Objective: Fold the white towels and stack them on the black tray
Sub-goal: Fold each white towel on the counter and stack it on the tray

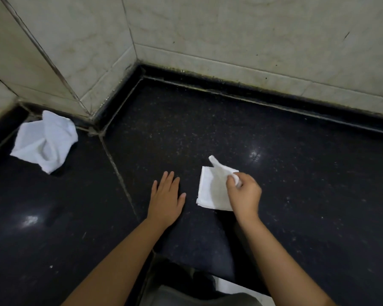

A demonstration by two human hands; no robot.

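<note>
Left hand (166,196) lies flat with fingers spread; right hand (244,193) is curled, pinching white cloth.

Black stone floor (296,173), marble wall (230,29)

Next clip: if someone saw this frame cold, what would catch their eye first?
Most likely the small white towel lying on the dark speckled floor near the middle, with the right hand pinching its lifted upper corner. Just left of it, the left hand rests flat on the floor, fingers straight. Far left, a crumpled white towel sits near the pale tiled wall.
</note>
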